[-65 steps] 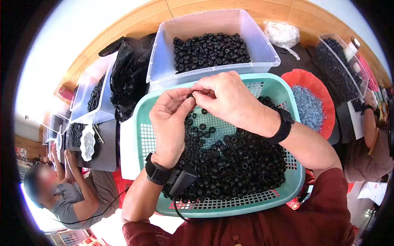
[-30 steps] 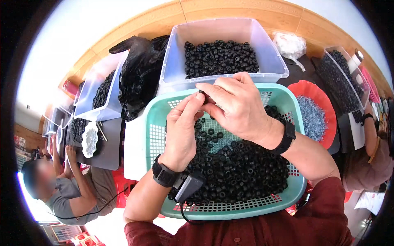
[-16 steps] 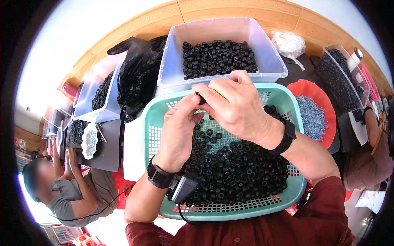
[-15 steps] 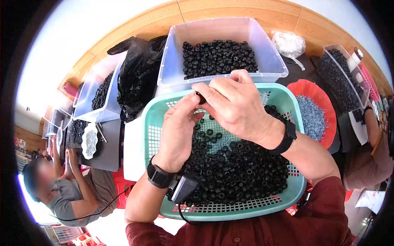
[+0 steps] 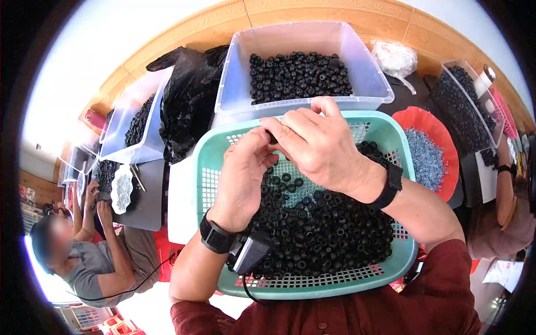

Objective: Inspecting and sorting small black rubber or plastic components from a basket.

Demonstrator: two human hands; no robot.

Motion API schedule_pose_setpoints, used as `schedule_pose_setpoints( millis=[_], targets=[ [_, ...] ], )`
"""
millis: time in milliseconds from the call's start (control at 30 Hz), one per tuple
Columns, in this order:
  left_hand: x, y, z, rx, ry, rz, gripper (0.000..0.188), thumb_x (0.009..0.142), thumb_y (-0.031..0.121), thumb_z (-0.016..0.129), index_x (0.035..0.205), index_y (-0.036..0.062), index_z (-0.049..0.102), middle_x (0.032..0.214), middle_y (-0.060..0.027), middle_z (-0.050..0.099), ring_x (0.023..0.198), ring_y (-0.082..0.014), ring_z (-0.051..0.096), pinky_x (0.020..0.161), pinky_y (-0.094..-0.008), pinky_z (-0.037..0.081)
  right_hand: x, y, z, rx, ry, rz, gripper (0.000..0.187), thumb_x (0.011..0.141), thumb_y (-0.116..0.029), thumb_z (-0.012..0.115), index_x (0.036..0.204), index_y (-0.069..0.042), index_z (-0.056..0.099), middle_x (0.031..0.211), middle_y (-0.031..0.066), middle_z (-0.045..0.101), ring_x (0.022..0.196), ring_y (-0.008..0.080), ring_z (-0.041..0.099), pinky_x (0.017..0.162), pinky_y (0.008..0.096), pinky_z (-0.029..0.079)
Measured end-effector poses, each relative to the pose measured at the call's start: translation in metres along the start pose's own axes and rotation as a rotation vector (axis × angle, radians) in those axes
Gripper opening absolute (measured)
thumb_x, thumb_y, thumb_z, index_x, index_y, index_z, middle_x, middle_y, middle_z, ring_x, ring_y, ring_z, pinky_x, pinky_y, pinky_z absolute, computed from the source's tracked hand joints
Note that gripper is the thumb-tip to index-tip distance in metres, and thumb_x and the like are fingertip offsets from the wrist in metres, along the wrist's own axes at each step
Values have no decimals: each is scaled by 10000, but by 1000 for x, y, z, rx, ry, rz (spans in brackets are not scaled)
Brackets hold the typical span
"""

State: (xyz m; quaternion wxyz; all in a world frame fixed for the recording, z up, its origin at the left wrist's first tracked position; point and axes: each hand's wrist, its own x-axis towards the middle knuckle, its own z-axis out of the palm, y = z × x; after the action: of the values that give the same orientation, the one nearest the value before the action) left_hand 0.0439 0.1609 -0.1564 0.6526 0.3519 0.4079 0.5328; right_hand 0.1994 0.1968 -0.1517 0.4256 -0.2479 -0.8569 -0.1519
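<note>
Both hands meet over the far left part of a green plastic basket point(image 5: 201, 156), fingertips together around a small round black part point(image 5: 272, 137). My left hand point(image 5: 241, 167) pinches it from below and the left; my right hand point(image 5: 326, 148) closes on it from the right. Fingers cover most of the part, so its exact kind does not show. Under the hands, the basket holds a heap of small black ring-like parts point(image 5: 318, 237) with holes, piled thickest toward the near right side. Each wrist wears a black strap.
Beyond the basket stands a clear plastic bin point(image 5: 223, 89) of black parts, beside a black plastic bag point(image 5: 190, 103). At right is a red dish point(image 5: 450, 162) of small blue-grey pieces point(image 5: 424, 159). A white scalloped dish point(image 5: 121, 190) lies left. Co-workers sit on both sides.
My hands stay pinched together, with the fingertips turned slightly so less of the black part shows. At left, the co-worker's hands have moved apart.
</note>
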Motion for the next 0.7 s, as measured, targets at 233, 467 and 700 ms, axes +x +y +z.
schedule_pose_setpoints(
  millis=[233, 467, 700],
  targets=[
    [-2, 0, 2, -31, 76, -66, 191, 883, 236, 506, 927, 96, 628, 880, 25, 613, 839, -88, 559, 758, -272, 408, -4, -9, 0, -71, -61, -60, 300, 728, -98, 590, 1003, 15, 629, 708, 10, 465, 641, 142, 508, 671, 332, 357],
    [-5, 3, 7, -42, 95, -101, 201, 886, 243, 501, 950, 94, 620, 881, 19, 612, 849, -96, 561, 794, -280, 415, -3, -6, 0, -83, -87, -52, 221, 740, -116, 558, 910, 18, 600, 730, 38, 501, 671, 164, 530, 720, 345, 370],
    [1, 0, 5, -96, -73, 30, 207, 923, 172, 520, 1055, 37, 605, 942, -31, 631, 873, -116, 592, 814, -286, 450, 2, 9, -5, 87, -31, 62, 353, 692, -143, 700, 1022, -52, 611, 746, 19, 513, 634, 177, 497, 660, 318, 355]
  ],
)
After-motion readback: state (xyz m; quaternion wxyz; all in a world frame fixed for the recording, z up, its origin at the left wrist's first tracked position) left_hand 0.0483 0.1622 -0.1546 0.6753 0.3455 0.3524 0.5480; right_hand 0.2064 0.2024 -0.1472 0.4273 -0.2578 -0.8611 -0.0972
